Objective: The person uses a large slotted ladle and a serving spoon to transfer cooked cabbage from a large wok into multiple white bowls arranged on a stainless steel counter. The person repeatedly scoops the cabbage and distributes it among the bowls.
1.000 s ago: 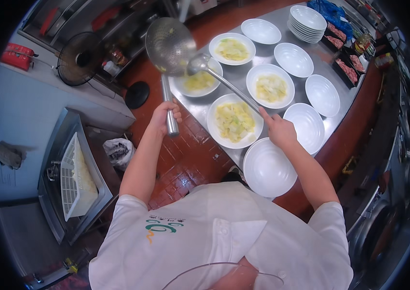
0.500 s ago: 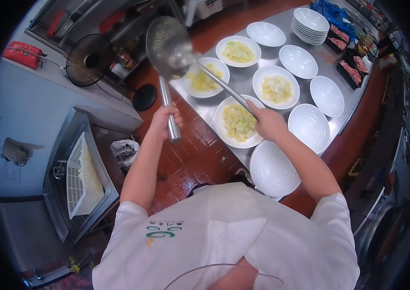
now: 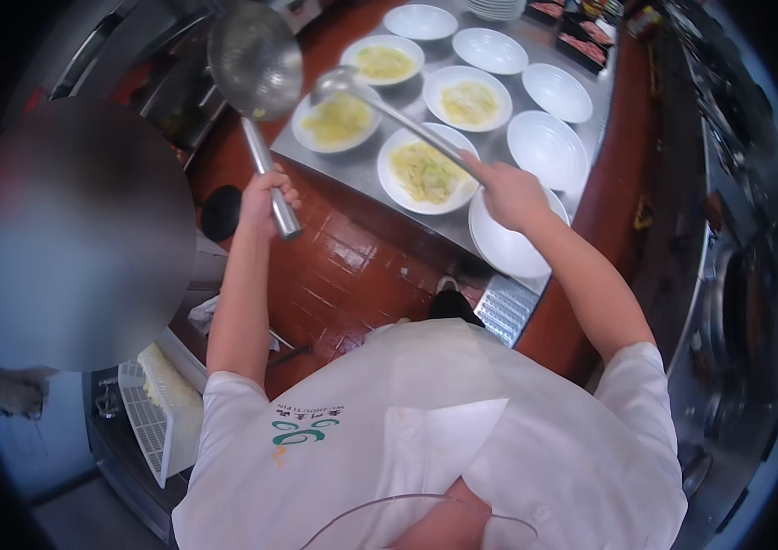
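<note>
My left hand [image 3: 267, 197] is closed round the tube handle of a large perforated strainer ladle [image 3: 256, 62], held up left of the table. A few light scraps cling to its rim. In my right hand [image 3: 513, 194] is the long handle of a steel ladle [image 3: 398, 117], slanting far left, its head over the edge of a white bowl of chopped pale greens [image 3: 336, 124]. Similar filled bowls stand beside it: one behind [image 3: 384, 64], one to the right [image 3: 470, 105], one nearer [image 3: 427, 172] below the ladle handle.
Several white bowls without food [image 3: 549, 151] line the right side of the steel table [image 3: 316, 163]. Stacked bowls [image 3: 496, 7] and black trays of red meat [image 3: 584, 48] lie at the far end. A white basket [image 3: 146, 417] is at lower left. Red tiles [image 3: 343, 247] cover the floor.
The ladle head, earlier against the strainer ladle, is now apart from it over the left filled bowl. My view has shifted, so the table sits higher and further left.
</note>
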Demonstrator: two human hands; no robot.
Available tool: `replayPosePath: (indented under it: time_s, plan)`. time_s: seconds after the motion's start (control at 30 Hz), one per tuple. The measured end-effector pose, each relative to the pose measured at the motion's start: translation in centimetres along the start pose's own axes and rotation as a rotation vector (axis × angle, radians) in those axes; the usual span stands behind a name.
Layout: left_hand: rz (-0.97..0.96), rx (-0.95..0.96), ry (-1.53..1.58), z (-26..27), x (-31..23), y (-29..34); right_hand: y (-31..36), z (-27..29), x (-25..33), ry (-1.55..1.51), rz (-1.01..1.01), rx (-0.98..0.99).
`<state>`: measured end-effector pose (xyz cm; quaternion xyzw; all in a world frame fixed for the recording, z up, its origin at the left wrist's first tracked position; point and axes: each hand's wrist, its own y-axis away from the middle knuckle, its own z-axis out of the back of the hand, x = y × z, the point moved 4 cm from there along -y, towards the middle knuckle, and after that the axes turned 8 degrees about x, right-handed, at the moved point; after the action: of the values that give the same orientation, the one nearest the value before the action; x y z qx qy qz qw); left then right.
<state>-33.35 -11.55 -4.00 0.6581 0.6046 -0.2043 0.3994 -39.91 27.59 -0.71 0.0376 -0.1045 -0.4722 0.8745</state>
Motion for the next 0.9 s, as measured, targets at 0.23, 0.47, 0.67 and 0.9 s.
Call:
replayPosePath:
  time_s: [0.23, 0.47, 0.67, 0.9]
  plan:
    - [-0.04, 0.224, 0.052, 0.4, -1.6, 5.4, 18.0, -0.2, 2.9, -0.686, -0.245, -0.033]
    - [0.196, 0.824, 0.474, -4.9, 1.1, 8.4, 29.9, -3.9, 10.6, -1.847, -0.308, -0.356]
    - [0.456, 1.152, 0.541, -14.2, 8.1, 10.4, 38.1, 0.3, 12.1, -2.177, -0.176, -0.72]
    - [0.941, 1.323, 0.352, -30.3, 24.3, 17.0, 59.4, -2.6, 10.1, -1.996, -0.122, -1.403]
